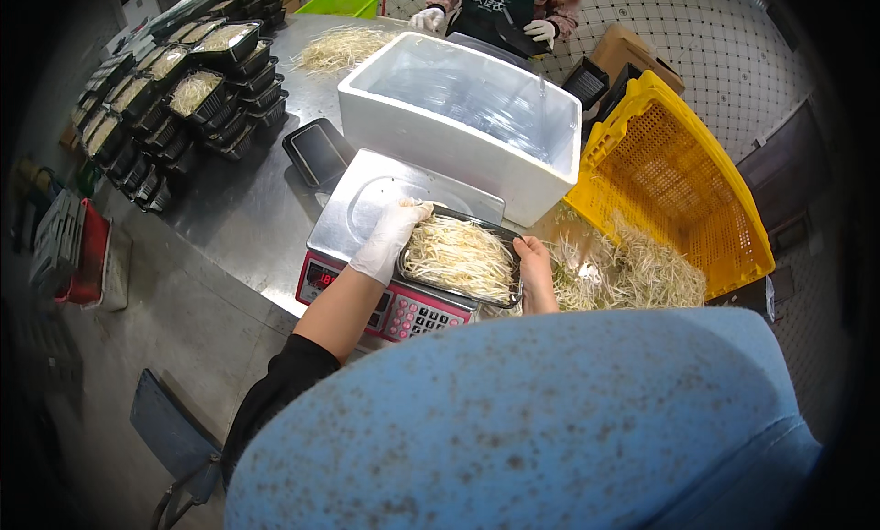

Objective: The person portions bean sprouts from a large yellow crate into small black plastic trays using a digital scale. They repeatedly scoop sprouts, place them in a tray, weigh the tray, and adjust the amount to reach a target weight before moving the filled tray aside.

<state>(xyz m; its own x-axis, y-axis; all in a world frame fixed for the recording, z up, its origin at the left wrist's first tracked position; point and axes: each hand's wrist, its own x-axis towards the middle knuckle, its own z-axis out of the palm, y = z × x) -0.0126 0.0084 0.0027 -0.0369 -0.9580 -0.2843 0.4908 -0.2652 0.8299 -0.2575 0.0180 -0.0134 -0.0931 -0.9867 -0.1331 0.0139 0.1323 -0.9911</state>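
Observation:
Between my hands is a black plastic tray (517, 298) filled with bean sprouts (459, 255). My left hand (393, 238), in a white glove, grips its left end. Bare fingers of my right hand (536, 272) hold the opposite end. The tray is over the right part of a digital scale (419, 179) with a steel platform and a red-edged keypad panel; whether it touches the platform I cannot tell. Left of the scale lies an empty black tray (318, 152). Loose bean sprouts (639, 269) are heaped to the right of my right hand.
Behind the scale stands a white foam box (405, 107) holding clear plastic lids. A yellow crate (687, 179) leans at the right. Stacks of filled trays (196, 94) occupy the steel table's (227, 207) left side. Across it, a gloved person (495, 11) holds a black tray.

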